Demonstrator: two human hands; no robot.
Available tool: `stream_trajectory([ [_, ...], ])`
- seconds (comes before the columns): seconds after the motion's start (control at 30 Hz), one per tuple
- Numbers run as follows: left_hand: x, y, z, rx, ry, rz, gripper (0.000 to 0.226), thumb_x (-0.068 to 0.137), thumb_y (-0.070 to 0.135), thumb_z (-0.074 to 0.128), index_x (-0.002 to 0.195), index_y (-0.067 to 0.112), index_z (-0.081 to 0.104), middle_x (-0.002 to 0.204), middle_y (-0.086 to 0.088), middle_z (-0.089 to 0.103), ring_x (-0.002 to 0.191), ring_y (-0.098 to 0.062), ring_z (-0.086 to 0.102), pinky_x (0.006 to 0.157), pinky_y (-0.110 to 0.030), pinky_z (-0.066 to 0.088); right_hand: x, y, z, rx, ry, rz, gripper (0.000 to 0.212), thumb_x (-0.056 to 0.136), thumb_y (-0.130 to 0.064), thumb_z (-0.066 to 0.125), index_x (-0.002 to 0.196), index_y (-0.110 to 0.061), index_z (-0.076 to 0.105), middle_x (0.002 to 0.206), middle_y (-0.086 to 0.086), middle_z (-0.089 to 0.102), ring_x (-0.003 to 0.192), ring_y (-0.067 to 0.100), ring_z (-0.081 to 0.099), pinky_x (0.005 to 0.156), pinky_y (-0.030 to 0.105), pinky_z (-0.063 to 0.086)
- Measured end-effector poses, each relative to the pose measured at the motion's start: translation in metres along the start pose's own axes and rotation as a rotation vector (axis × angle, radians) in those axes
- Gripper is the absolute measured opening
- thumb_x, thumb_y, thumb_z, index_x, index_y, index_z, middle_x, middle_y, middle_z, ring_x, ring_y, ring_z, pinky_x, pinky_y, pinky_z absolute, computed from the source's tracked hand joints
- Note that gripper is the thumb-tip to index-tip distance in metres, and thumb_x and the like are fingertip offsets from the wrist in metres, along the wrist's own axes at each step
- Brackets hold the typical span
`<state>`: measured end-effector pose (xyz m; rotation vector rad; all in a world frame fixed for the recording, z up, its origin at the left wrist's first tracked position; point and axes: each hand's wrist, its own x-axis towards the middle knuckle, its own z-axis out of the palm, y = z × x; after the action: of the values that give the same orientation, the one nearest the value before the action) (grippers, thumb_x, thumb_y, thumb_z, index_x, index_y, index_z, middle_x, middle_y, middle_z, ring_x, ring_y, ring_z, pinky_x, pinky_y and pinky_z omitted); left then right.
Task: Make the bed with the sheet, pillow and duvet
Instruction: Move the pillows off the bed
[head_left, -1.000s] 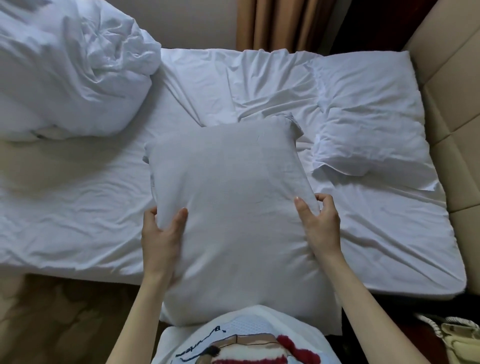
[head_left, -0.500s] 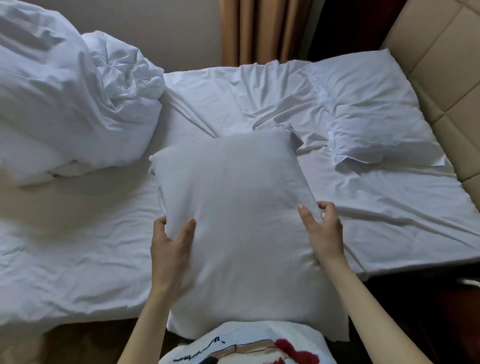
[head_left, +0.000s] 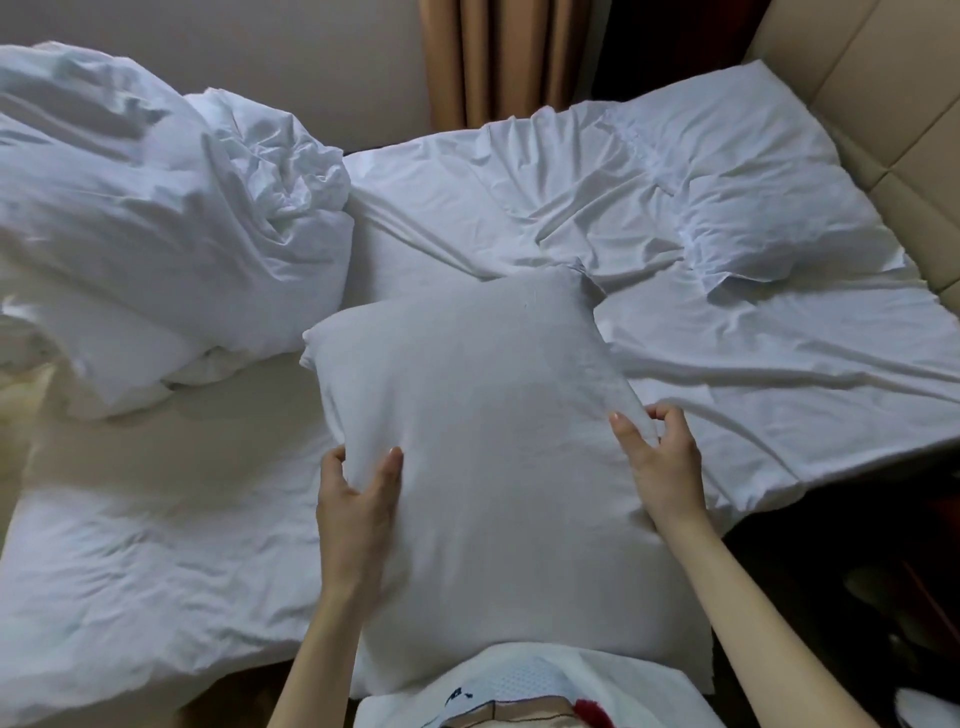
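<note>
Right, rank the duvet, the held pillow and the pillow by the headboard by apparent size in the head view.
1. Duvet and held pillow: similar, and the pillow's nearness makes it unsure.
2. Pillow by the headboard: smallest, though farthest.

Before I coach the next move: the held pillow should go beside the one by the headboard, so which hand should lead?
Probably the right hand: it grips the held pillow's edge on the side nearer the headboard and the other pillow. The left hand follows.

Single head view — looks forward and steeply down from bed (head_left: 519, 171) side edge, close above it, headboard (head_left: 857, 104) at right.
</note>
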<state>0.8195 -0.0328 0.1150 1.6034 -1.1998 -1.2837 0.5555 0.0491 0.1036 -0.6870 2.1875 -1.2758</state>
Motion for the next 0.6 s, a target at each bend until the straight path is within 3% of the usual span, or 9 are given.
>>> stream_trajectory([
  [0.13,0.026,0.003,-0.009,0.02,0.02,0.038,0.039,0.078,0.04,0.073,0.108,0.022,0.056,0.099,0.003,0.071,0.089,-0.013,0.068,0.08,-0.038,0.055,0.004,-0.002,0.025,0.065,-0.033,0.044,0.03,0.089,-0.036,0.063,0.104,-0.012,0.051,0.093,0.005,0.063,0.083,0.025,0.063,0.071,0.04,0.052],
  [0.3,0.052,0.012,-0.032,0.025,0.076,0.063,0.024,0.087,0.028,0.07,0.105,0.022,0.056,0.093,0.007,0.07,0.081,-0.008,0.068,0.076,-0.036,0.055,0.019,-0.018,0.06,0.068,-0.094,0.066,0.034,0.085,-0.044,0.065,0.102,-0.017,0.053,0.095,0.003,0.065,0.087,0.024,0.065,0.078,0.045,0.054],
  [0.47,0.072,0.016,-0.074,-0.016,0.14,0.066,0.02,0.088,0.029,0.068,0.102,0.023,0.056,0.094,0.005,0.07,0.083,-0.013,0.068,0.075,-0.041,0.056,0.009,-0.05,0.101,0.093,-0.148,0.061,0.043,0.077,-0.05,0.065,0.101,-0.017,0.054,0.095,0.003,0.067,0.086,0.021,0.066,0.077,0.041,0.055],
  [0.6,0.092,0.012,-0.119,-0.035,0.177,0.094,0.013,0.09,0.027,0.066,0.099,0.023,0.057,0.095,0.003,0.069,0.087,-0.018,0.067,0.08,-0.044,0.055,-0.012,-0.077,0.143,0.071,-0.112,-0.007,0.031,0.086,-0.035,0.067,0.103,-0.013,0.054,0.092,0.001,0.066,0.085,0.021,0.064,0.074,0.038,0.052],
])
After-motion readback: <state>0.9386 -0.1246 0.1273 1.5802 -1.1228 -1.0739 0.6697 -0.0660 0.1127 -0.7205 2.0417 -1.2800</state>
